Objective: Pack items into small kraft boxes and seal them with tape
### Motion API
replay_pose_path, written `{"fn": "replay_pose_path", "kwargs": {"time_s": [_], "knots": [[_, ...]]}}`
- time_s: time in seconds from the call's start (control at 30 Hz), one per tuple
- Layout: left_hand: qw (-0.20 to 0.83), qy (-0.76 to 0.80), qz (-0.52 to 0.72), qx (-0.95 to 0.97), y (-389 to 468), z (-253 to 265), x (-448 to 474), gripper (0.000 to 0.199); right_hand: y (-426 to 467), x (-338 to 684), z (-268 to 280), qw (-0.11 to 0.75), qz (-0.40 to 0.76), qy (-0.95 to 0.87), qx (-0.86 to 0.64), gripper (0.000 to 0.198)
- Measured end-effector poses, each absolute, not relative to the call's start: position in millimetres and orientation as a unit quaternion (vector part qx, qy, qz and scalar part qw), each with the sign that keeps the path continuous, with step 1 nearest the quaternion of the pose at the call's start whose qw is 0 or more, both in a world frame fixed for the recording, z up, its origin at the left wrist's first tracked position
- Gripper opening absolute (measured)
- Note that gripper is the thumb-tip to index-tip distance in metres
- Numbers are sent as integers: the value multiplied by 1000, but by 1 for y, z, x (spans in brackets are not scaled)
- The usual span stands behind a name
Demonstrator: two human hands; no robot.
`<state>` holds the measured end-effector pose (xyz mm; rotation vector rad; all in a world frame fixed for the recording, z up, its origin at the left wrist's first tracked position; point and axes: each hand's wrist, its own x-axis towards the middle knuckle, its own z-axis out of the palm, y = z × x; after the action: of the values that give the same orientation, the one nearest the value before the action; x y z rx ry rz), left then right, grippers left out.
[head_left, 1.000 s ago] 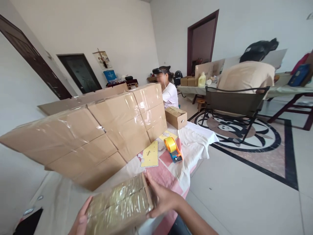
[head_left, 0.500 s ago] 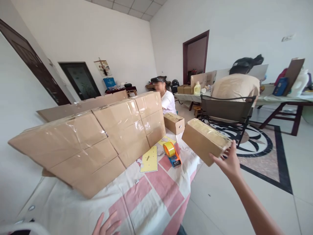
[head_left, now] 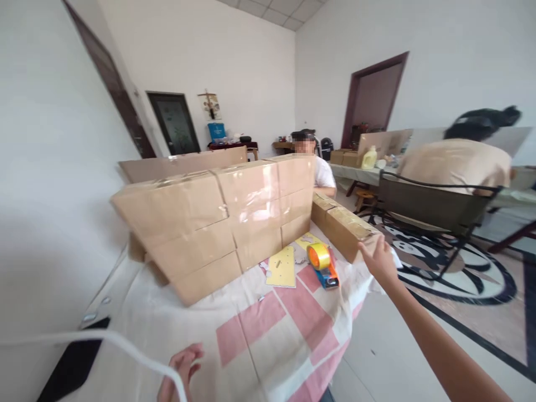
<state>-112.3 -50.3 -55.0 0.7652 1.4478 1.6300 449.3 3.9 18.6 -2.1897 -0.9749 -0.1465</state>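
So the right hand (head_left: 379, 262) has the near end of a long cardboard box (head_left: 349, 226) pinched between thumb and fingers. That box sits along the right edge of the table, lined up with another box (head_left: 321, 207) just past it, and they look end to end (can't tell if they're actually touching). The left hand (head_left: 183, 363) is down low over the checked tablecloth (head_left: 268, 315), fingers loosely curled with a bit of a gap, and a blurry white cord (head_left: 125, 347) crosses in front of it. Tape dispenser (head_left: 323, 265) is just left of the held box, and the big taped box stack (head_left: 234, 223) stands further left.
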Motion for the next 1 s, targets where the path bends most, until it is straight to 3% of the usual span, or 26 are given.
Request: {"fn": "replay_pose_path", "kwargs": {"time_s": [0.07,0.13,0.3,0.47,0.6,0.67,0.8,1.0], "knots": [[373,555,692,272,-39,-37,-119,41,-1,416,25,425,-121,-436,-784,89],[275,557,762,183,-20,-17,-129,33,0,363,33,473,-143,-517,-699,68],[105,596,793,70,39,8,-165,23,17,171,52,500,-54,-709,-494,17],[93,651,727,195,114,34,-204,35,56,-5,56,420,121,-828,-351,21],[135,698,609,351,186,62,-240,20,83,-86,58,369,187,-846,-335,20],[168,730,545,376,215,68,-260,15,88,-104,57,367,194,-844,-340,21],[209,776,459,379,241,60,-298,35,87,-101,46,368,209,-837,-347,21],[147,777,473,388,195,40,-333,28,78,-64,23,398,256,-796,-378,17]]}}
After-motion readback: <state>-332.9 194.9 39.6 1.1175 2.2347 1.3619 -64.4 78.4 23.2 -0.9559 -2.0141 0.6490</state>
